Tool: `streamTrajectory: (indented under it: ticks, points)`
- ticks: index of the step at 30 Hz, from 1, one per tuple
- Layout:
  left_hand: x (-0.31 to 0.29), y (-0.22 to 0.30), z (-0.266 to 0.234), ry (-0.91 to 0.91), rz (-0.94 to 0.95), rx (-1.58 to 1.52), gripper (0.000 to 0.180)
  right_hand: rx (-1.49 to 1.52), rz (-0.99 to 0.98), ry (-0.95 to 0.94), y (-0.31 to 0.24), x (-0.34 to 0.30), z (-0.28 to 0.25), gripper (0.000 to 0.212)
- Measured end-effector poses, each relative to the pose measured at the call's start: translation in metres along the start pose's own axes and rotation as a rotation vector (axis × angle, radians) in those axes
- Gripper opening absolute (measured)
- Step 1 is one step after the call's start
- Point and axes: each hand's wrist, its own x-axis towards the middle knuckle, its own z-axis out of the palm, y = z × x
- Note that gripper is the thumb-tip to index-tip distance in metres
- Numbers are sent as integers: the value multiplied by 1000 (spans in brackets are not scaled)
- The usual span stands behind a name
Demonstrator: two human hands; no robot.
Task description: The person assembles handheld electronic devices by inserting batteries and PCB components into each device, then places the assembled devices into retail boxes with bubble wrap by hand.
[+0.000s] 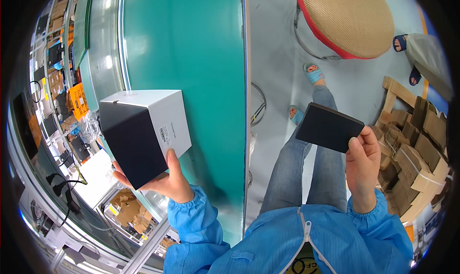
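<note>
My left hand [175,180] is wrapped round the near end of a black and white carton [170,120], thumb on its white side and fingers underneath. The carton is tilted over the green work surface, and a small printed label [164,134] shows on the white side. Out over my lap, my right hand [364,161] pinches a flat black rectangular box [329,127] by its right corner, thumb on top. What lies inside either one cannot be seen.
A green bench top [191,44] runs along my left. Folded brown cardboard [417,154] is stacked at the right. A round woven-top stool [350,15] stands ahead, and another person's feet [401,43] show beside it. Shelves with an orange crate [78,101] line the far left.
</note>
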Motion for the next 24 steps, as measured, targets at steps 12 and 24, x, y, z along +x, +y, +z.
streamTrajectory:
  ticks: [12, 24]
  points:
    - [8, 17, -18, -91, 58, 100, 117, -312, -162, -294, -82, -26, 91, 25]
    - [45, 54, -47, 341, -1155, -909, 62, -1270, -1462, -1540, -73, 21, 378, 29]
